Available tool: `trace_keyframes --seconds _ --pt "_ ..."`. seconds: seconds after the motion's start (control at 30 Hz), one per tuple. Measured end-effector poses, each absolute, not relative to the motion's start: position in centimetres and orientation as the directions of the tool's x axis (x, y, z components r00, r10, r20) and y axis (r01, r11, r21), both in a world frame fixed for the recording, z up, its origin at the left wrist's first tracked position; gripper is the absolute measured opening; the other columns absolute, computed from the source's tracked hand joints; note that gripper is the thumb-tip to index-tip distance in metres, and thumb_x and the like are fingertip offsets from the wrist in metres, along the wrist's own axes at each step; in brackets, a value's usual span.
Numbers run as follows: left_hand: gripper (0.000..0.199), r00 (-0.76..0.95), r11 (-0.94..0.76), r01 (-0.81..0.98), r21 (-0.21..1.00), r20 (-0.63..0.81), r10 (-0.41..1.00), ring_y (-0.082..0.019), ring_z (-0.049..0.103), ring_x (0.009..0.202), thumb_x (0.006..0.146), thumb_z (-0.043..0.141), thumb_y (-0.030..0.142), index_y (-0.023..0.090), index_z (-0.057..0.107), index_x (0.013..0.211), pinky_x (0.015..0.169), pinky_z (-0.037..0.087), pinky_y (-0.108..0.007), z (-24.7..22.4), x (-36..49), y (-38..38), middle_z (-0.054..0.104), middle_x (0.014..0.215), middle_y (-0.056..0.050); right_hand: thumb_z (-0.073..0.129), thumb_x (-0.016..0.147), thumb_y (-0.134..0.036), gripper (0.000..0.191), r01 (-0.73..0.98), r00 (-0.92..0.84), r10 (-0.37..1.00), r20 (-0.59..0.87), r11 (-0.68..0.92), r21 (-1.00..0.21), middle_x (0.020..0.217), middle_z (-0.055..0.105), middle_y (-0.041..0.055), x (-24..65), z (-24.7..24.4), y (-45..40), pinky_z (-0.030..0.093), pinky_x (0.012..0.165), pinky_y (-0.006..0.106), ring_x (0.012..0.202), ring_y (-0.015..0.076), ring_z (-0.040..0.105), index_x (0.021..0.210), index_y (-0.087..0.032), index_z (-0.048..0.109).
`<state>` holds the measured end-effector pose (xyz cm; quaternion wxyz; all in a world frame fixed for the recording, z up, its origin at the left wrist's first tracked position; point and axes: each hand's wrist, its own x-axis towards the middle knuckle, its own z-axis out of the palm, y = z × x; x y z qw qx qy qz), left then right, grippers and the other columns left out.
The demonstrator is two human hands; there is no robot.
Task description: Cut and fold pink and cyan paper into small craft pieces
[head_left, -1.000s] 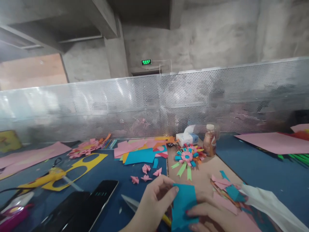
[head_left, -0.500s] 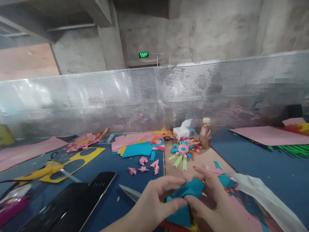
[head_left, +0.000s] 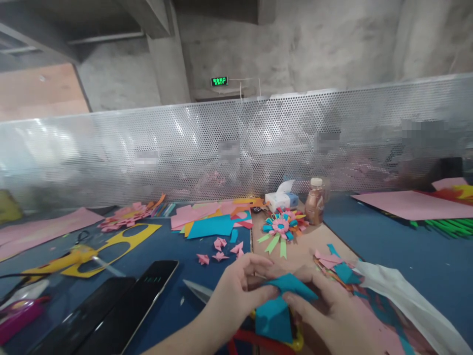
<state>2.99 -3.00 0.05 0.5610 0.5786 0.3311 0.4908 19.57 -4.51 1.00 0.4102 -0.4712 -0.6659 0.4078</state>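
Observation:
Between my left hand [head_left: 242, 293] and my right hand [head_left: 325, 308] is a piece of blue paper [head_left: 291, 283], pinched by the thumbs and fingers of both. It looks folded, with a pointed corner toward the right. Just under my thumbs lies another blue paper piece [head_left: 273, 321], roughly square; whether it is joined to the held one I cannot tell. Beneath it show the red and yellow handles of scissors [head_left: 258, 339], whose metal blade [head_left: 197, 291] sticks out past my left wrist. Several small pink folded paper shapes [head_left: 220, 256] rest beyond my left hand.
Two dark phones [head_left: 148, 288] and a yellow glue gun [head_left: 76, 257] lie on the left. Farther back are coloured paper sheets [head_left: 210, 227], a paper rosette [head_left: 281, 226], a tissue box [head_left: 281, 201] and a brown bottle [head_left: 315, 202]. Paper scraps [head_left: 345, 272] and white plastic [head_left: 391, 281] lie right.
The blue paper in my hands has been turned and looks flatter, its corner now pointing right. My fingers have shifted around it, uncovering more of the lower blue piece and the scissor handles.

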Motion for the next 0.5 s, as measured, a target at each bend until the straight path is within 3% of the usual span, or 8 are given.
trace_keyframes --seconds 0.17,0.33,0.5 --pt "0.035 0.314 -0.157 -0.223 0.962 0.224 0.923 -0.014 0.06 0.082 0.063 0.069 0.013 0.016 0.052 0.093 0.076 0.047 -0.026 -0.04 2.91 -2.93 0.063 0.086 -0.003 0.054 0.068 -0.037 0.015 0.293 -0.21 0.959 0.189 0.246 -0.924 0.081 0.066 -0.0016 19.47 1.64 -4.62 0.05 0.064 0.021 0.078 0.0176 0.061 0.073 -0.024 0.059" --pt "0.038 0.307 -0.125 -0.265 0.956 0.207 0.929 -0.014 0.059 0.087 0.061 0.07 0.011 0.017 0.053 0.094 0.076 0.047 -0.024 0.05 2.93 -3.06 0.062 0.087 -0.002 0.053 0.067 -0.036 0.014 0.291 -0.164 0.972 0.17 0.213 -0.933 0.066 0.063 -0.0027 19.45 1.37 -4.56 0.05 0.058 0.02 0.066 0.0156 0.06 0.065 -0.022 0.055" --pt "0.024 0.372 0.037 -0.24 0.97 0.056 0.927 -0.016 0.063 0.075 0.063 0.069 0.018 0.013 0.057 0.084 0.069 0.05 -0.028 0.04 3.09 -3.13 0.067 0.083 -0.006 0.052 0.068 -0.032 0.012 0.286 -0.199 0.966 0.168 0.221 -0.932 0.075 0.065 -0.001 19.75 1.61 -4.88 0.05 0.059 0.021 0.071 0.0163 0.06 0.075 -0.023 0.056"
